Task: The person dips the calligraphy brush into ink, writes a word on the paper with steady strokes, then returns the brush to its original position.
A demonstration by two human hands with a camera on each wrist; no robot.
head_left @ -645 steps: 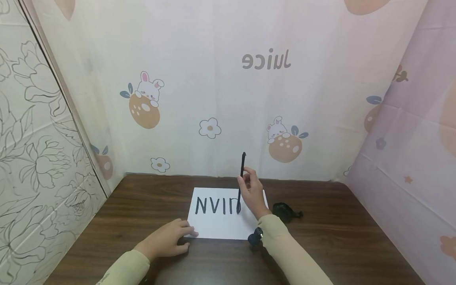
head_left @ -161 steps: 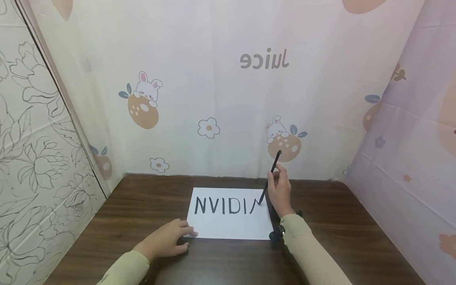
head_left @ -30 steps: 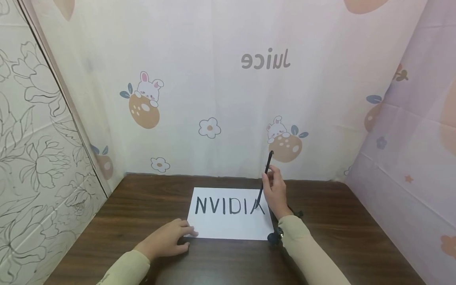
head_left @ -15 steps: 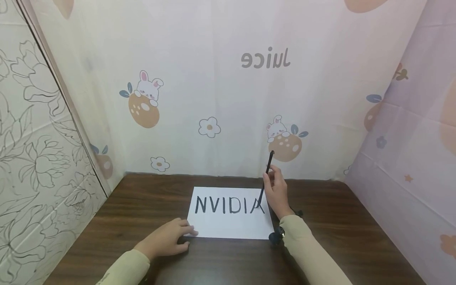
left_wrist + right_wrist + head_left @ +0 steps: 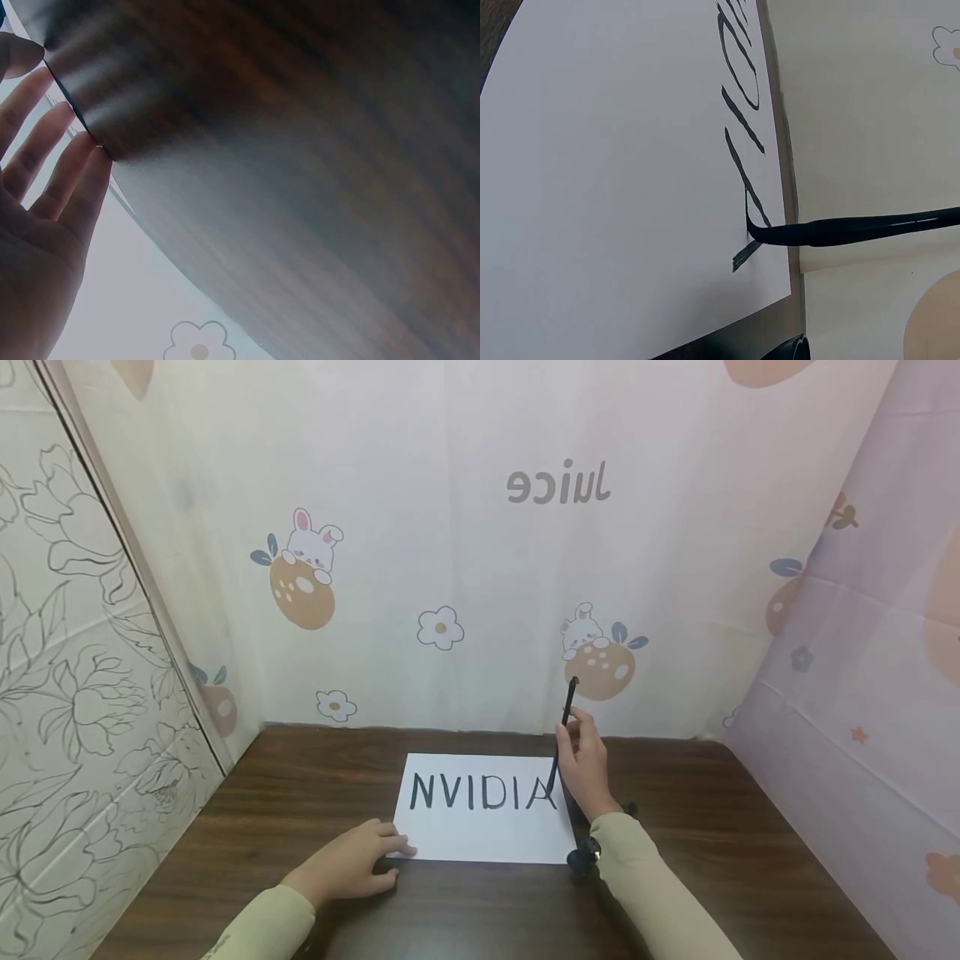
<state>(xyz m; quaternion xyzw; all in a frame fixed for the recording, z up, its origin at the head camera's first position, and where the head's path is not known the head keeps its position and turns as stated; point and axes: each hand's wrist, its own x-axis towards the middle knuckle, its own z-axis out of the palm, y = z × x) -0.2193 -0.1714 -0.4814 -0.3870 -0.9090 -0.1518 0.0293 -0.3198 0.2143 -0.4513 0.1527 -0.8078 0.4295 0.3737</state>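
Observation:
A white sheet of paper [image 5: 480, 839] lies on the table with the black brushed letters "NVIDIA" [image 5: 483, 792] across its upper half. My right hand [image 5: 588, 768] pinches a thin black brush [image 5: 568, 706], tilted, between thumb and fingers above the paper's right side. In the right wrist view, the bent tip of the brush [image 5: 780, 235] touches the last letter at its crossbar; the hand itself is out of that view. My left hand [image 5: 356, 864] rests at the paper's lower left corner, fingers spread and fairly straight, fingertips on the sheet and thumb on the table.
The dark wooden table [image 5: 465, 918] ends at a printed curtain [image 5: 442, 552] behind the paper. A black object [image 5: 630, 810] is mostly hidden behind my right wrist. A small dark device [image 5: 583, 858] is strapped to that wrist.
Since the oldest frame, the D was finished and I and A were added. Over the last second, the brush tip has slid slightly right along the A's crossbar. The left hand stays put.

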